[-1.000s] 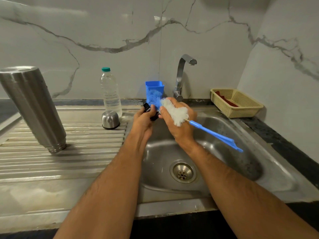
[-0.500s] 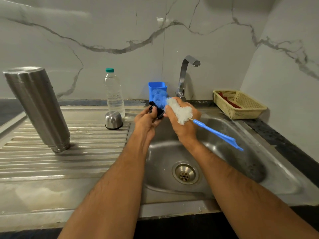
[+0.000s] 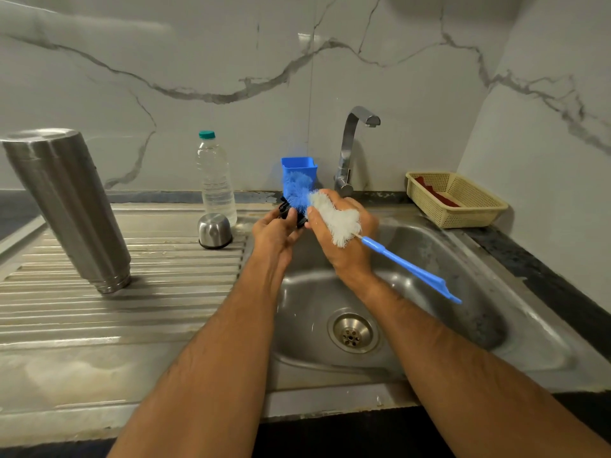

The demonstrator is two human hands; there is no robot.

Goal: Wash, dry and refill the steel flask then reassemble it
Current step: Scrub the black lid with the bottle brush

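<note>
Black stopper (image 3: 287, 209) between left fingers (image 3: 291, 217)

brush (image 3: 334, 217) tip slightly raised, black stopper (image 3: 287, 209) turned

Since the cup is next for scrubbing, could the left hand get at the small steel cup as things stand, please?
Probably not at once: the left hand grips a small black part. The steel cup stands uncovered on the ribbed drainboard just left of it.
</note>
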